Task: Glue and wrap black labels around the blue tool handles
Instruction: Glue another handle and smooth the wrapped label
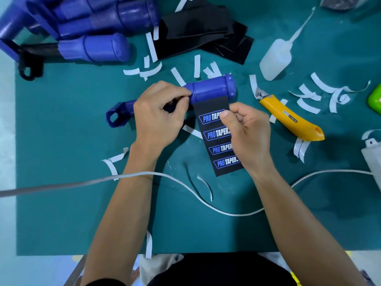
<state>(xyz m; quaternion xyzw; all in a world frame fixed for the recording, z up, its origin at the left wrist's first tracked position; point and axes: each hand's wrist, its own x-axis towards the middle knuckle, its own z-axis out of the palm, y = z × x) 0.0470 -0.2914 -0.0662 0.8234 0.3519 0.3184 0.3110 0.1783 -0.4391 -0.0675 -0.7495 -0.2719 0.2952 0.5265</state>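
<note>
- Blue tool handle [208, 91]: centre of green mat [61, 182], gripped by left hand [158, 112].
- Black label [218, 139]: top edge on handle, hanging near; right hand [245, 133] pinches its right edge.
- Yellow knife [290, 118]: right.

I count two hands, the left hand [156, 116] and the right hand [245, 133], plus one handle [210, 90] up front and at least three more handles [94, 48] heaped at the back left. There is one label [218, 141] bearing four printed logos, one bottle [275, 58], one knife [292, 120] and one cable [185, 186]. The white strips [321, 84] number roughly twenty, and I cannot count the sheets in the black stack [198, 23].
</note>
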